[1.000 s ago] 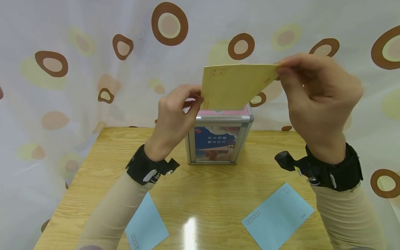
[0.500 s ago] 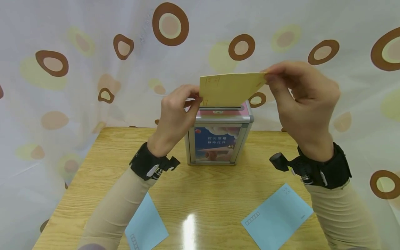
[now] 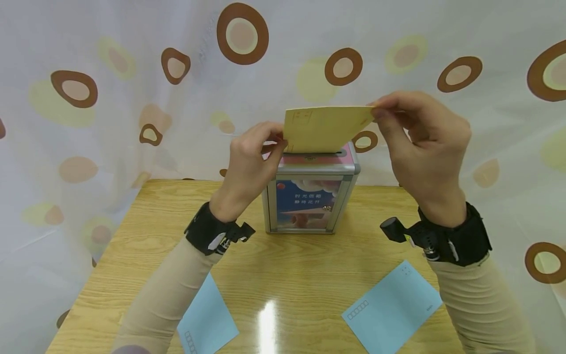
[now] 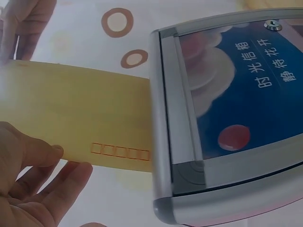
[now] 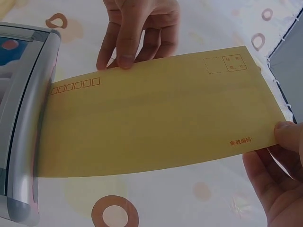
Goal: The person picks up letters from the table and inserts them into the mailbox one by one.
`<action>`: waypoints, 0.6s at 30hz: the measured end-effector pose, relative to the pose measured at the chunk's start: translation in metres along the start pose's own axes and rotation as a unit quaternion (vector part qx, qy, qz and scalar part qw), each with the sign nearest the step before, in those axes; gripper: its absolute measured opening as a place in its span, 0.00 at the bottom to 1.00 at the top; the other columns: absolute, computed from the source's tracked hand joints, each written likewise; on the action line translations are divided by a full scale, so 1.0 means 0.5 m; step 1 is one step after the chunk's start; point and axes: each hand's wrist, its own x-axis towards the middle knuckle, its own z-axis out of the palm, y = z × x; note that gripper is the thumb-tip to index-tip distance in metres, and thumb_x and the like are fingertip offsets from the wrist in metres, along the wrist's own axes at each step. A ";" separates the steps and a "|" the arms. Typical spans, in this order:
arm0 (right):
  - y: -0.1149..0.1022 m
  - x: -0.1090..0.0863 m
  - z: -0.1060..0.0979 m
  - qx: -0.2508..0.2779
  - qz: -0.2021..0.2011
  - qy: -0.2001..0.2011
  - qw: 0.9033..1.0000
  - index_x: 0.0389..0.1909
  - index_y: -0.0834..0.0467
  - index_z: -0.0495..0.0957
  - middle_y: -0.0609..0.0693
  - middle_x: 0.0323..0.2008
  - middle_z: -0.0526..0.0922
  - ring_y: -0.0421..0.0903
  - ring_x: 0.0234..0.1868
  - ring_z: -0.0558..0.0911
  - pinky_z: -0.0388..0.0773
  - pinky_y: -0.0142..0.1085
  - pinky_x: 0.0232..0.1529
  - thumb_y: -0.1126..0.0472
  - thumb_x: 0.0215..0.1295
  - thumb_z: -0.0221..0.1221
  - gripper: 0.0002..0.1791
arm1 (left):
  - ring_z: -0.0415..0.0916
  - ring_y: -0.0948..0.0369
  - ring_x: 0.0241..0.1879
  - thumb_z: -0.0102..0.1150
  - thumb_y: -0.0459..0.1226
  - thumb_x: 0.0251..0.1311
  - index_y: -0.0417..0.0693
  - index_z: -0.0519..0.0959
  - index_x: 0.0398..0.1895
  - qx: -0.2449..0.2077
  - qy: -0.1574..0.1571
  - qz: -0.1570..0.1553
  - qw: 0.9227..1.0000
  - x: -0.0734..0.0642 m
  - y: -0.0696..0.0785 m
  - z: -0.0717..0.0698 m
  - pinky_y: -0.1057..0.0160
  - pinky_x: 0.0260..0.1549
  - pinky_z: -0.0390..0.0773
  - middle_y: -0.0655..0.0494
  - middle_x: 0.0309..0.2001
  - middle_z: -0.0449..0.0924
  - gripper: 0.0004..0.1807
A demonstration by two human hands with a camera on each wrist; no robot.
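Note:
A yellow envelope (image 3: 325, 129) stands on edge above the pink top of a metal-framed letter box (image 3: 309, 196). Its lower edge lines up with the dark slot (image 3: 338, 152); whether any of it is inside is hidden by the box's front rim. My left hand (image 3: 252, 160) pinches the envelope's left edge low down, thumb on one face in the left wrist view. At the upper right corner, my right hand (image 3: 424, 147) pinches it between thumb and fingers. Red postcode squares (image 5: 75, 86) on the envelope lie close to the box in the right wrist view.
Two blue envelopes lie flat on the wooden table (image 3: 300, 275): one blue envelope (image 3: 210, 319) partly under my left forearm, another blue envelope (image 3: 393, 307) by my right forearm. A patterned curtain (image 3: 283, 44) hangs behind the table.
The right hand has moved left and down, lowering the yellow envelope toward the slot. The left hand has shifted slightly right, still pinching the envelope. The box and blue envelopes have stayed put.

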 end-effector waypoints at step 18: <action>0.010 -0.005 -0.006 -0.013 0.004 -0.026 1.000 0.32 0.74 0.82 0.63 0.30 0.84 0.46 0.31 0.80 0.80 0.29 0.40 0.78 0.56 0.62 0.03 | 0.82 0.59 0.36 0.60 0.25 0.60 0.33 0.81 0.39 -0.056 0.101 0.091 0.989 0.059 0.109 -0.070 0.68 0.37 0.84 0.43 0.34 0.83 0.06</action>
